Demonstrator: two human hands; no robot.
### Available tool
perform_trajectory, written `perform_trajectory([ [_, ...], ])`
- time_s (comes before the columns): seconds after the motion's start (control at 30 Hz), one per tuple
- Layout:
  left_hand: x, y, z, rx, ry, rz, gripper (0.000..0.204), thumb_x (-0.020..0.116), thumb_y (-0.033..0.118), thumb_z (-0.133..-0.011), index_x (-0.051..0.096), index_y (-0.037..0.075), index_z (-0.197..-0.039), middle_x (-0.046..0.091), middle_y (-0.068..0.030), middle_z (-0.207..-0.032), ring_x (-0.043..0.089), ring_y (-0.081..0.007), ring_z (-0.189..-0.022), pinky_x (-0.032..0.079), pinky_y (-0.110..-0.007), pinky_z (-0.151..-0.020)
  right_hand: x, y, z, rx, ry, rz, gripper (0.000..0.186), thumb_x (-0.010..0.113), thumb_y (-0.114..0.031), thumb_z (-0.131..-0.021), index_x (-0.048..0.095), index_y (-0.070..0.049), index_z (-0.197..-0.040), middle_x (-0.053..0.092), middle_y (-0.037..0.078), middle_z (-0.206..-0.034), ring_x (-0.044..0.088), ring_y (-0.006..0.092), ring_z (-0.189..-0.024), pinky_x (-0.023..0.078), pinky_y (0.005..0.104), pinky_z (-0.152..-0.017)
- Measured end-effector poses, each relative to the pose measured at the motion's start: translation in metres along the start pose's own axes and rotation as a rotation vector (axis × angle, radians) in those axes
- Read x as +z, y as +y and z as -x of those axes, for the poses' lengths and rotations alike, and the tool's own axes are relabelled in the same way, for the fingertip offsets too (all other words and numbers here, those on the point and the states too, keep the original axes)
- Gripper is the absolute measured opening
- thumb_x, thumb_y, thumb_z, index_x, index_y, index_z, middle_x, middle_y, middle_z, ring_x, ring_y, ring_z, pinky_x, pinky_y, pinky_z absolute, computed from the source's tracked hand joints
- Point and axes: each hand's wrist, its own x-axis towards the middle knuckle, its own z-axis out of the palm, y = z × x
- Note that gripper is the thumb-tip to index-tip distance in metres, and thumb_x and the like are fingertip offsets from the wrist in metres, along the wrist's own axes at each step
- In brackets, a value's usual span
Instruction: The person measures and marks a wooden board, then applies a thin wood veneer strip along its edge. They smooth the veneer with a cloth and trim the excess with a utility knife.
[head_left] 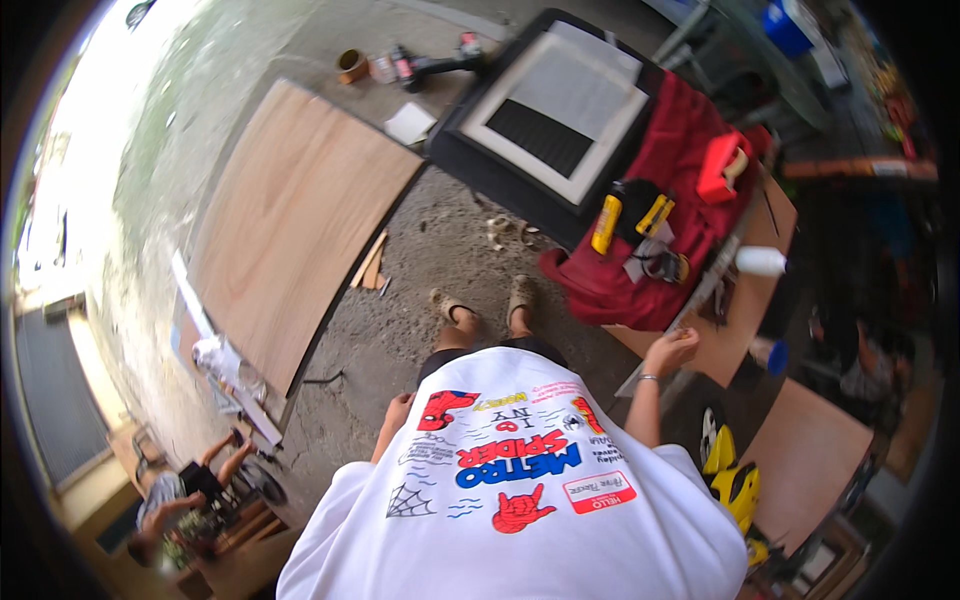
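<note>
My right hand [670,352], with a bracelet at the wrist, is held out beside the lower edge of a dark red cloth [600,285]. Its fingers are curled closed, and whatever may be in them is too small to make out. My left hand [398,410] hangs low by my side, partly behind my white shirt [540,420], so its fingers are hidden. On the cloth lie a red tape dispenser [716,170], a black pouch with yellow-handled tools [630,215] and a small dark tool. A brown board [735,345] sticks out under the cloth.
A large plywood sheet [300,220] lies on the left. Ahead, a black padded case [460,130] bears a pale frame [585,180]. A cordless drill [435,66] rests at the far side. A white bottle [760,262] and a yellow motorcycle [735,490] are right; another person [190,490] is lower left.
</note>
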Motion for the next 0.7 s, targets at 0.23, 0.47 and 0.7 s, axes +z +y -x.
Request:
perform_trajectory([
  [0.23,-0.043,0.03,-0.015,0.034,0.068,0.215,0.045,0.063,0.042,-0.1,0.071,-0.002,-0.107,0.075,-0.0118,-0.093,0.069,-0.0185,-0.086,0.054,-0.035,-0.078,0.076,-0.061,-0.145,-0.373,-0.307,0.083,0.019,0.055,-0.013,-0.098,0.063,-0.005,-0.113,0.066,0.021,-0.115,0.061,0.0392,-0.111,0.044,0.0498,-0.098],
  [0.47,-0.118,0.026,-0.058,0.133,0.292,0.698,0.038,0.059,0.039,-0.104,0.068,0.004,-0.115,0.074,-0.0071,-0.102,0.069,-0.0166,-0.091,0.051,-0.032,-0.079,0.058,-0.213,-0.107,-0.572,-0.229,0.061,0.047,0.069,-0.03,-0.09,0.061,-0.001,-0.127,0.063,0.023,-0.122,0.057,0.0417,-0.118,0.046,0.0518,-0.099],
  [0.7,-0.094,-0.032,-0.066,-0.278,0.264,0.872,0.04,0.062,0.041,-0.1,0.067,0.004,-0.114,0.075,-0.0089,-0.103,0.07,-0.0189,-0.081,0.05,-0.031,-0.065,0.078,-0.512,0.003,-1.254,-0.515,-0.482,0.033,0.067,-0.016,-0.092,0.062,-0.004,-0.122,0.064,0.017,-0.121,0.057,0.0382,-0.117,0.044,0.0483,-0.103],
])
